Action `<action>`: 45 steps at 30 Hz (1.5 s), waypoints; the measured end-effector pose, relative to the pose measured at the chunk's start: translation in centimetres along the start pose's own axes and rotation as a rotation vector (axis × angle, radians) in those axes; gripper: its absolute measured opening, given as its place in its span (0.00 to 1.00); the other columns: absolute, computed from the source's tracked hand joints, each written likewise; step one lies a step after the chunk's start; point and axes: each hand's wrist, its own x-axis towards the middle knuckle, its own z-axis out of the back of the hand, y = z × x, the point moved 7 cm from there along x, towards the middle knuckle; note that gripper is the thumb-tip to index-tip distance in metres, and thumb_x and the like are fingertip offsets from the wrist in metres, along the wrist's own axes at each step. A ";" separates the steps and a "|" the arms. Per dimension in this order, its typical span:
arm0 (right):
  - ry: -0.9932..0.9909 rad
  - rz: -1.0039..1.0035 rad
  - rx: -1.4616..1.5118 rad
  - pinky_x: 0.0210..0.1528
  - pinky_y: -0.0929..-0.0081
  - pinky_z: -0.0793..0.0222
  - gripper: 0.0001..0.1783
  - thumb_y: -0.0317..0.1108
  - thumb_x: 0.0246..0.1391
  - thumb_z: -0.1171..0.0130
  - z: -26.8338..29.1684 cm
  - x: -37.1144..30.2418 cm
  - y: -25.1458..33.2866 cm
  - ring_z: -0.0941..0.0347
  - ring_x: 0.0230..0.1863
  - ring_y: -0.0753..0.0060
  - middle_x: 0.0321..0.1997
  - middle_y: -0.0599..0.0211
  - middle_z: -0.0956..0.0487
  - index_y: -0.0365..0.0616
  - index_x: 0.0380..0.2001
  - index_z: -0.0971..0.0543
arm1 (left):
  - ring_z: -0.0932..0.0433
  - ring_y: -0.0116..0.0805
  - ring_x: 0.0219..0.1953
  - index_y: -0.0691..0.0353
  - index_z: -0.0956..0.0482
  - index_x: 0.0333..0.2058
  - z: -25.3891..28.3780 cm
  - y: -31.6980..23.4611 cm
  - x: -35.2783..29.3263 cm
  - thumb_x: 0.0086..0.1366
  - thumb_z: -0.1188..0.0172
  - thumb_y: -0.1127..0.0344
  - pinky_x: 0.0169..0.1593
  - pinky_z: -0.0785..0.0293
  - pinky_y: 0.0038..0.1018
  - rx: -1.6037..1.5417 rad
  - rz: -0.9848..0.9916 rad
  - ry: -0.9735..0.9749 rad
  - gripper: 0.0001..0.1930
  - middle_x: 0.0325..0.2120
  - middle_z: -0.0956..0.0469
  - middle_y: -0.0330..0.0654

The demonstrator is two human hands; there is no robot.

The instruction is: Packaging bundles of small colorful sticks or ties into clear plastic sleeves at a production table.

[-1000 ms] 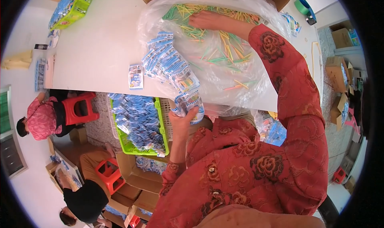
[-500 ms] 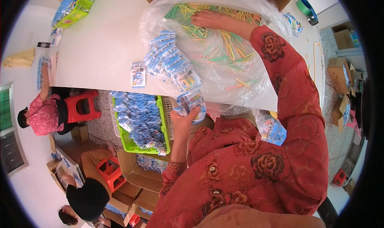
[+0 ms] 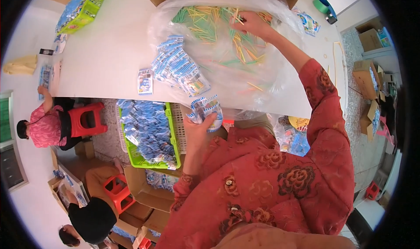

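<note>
Blue-and-white flat packets [image 3: 207,105]: gripped in the left hand [image 3: 199,130], by the white table [image 3: 109,52]
Thin green, yellow and orange sticks [image 3: 205,20]: on clear plastic sheeting [image 3: 225,80], a few pinched by the right hand [image 3: 254,24]
Lime-green plastic basket [image 3: 151,165]: beside the left forearm

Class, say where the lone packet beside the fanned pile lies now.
In the head view, the lone packet lies left of centre on the white table, close to its near edge, just left of the fanned pile of packets.

Blue-and-white packets [image 3: 204,106] in the left of the hands [image 3: 197,128], thin coloured sticks [image 3: 236,16] in the right [image 3: 252,24]
</note>
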 end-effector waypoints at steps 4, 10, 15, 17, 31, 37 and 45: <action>-0.017 0.123 -0.333 0.27 0.74 0.37 0.15 0.38 0.42 0.42 -0.2 -3.4 -0.7 0.34 0.22 0.68 0.22 0.58 0.28 0.36 0.28 0.27 | 0.25 0.28 0.36 0.68 0.29 0.43 -0.9 -0.1 -0.1 0.46 0.38 0.80 0.42 0.28 0.25 0.038 0.029 0.035 0.22 0.35 0.24 0.41; -0.065 0.303 -0.208 0.29 0.65 0.36 0.15 0.36 0.43 0.43 -2.5 -6.7 -4.6 0.34 0.23 0.55 0.22 0.50 0.28 0.33 0.28 0.29 | 0.25 0.27 0.35 0.68 0.29 0.43 -3.2 -1.3 0.7 0.45 0.37 0.80 0.41 0.28 0.24 0.103 -0.105 0.118 0.22 0.36 0.24 0.42; -0.108 0.238 -0.225 0.30 0.71 0.35 0.13 0.31 0.41 0.45 -1.7 -6.8 -4.2 0.30 0.26 0.61 0.25 0.53 0.26 0.36 0.32 0.26 | 0.25 0.26 0.31 0.67 0.26 0.38 -4.8 -2.4 1.0 0.48 0.37 0.78 0.36 0.27 0.23 0.137 -0.180 0.108 0.16 0.30 0.23 0.40; -0.113 0.238 -0.297 0.29 0.71 0.34 0.13 0.31 0.41 0.45 -1.7 -7.0 -4.5 0.30 0.25 0.61 0.24 0.54 0.26 0.37 0.33 0.26 | 0.25 0.24 0.30 0.67 0.25 0.37 -5.4 -2.1 1.4 0.48 0.37 0.77 0.35 0.27 0.21 0.185 -0.122 0.106 0.14 0.30 0.23 0.39; 0.042 0.010 0.584 0.18 0.89 0.51 0.08 0.34 0.47 0.42 3.1 -12.3 2.5 0.42 0.17 0.90 0.16 0.78 0.32 0.44 0.31 0.24 | 0.25 0.22 0.28 0.69 0.24 0.35 -9.9 -1.2 4.4 0.46 0.37 0.78 0.34 0.28 0.18 0.314 -0.193 0.245 0.14 0.28 0.23 0.39; 0.201 0.009 0.619 0.17 0.87 0.50 0.07 0.32 0.47 0.43 3.2 -14.8 5.1 0.43 0.16 0.89 0.16 0.78 0.33 0.43 0.31 0.25 | 0.27 0.19 0.27 0.67 0.23 0.34 -12.6 0.0 5.3 0.48 0.38 0.76 0.32 0.31 0.17 0.363 -0.167 0.296 0.11 0.27 0.23 0.36; 0.237 -0.012 0.360 0.18 0.87 0.48 0.10 0.37 0.45 0.41 3.7 -15.4 4.3 0.42 0.16 0.88 0.15 0.78 0.33 0.46 0.30 0.24 | 0.28 0.18 0.26 0.66 0.22 0.33 -14.1 0.8 5.8 0.48 0.37 0.74 0.30 0.32 0.17 0.380 -0.151 0.345 0.11 0.26 0.23 0.34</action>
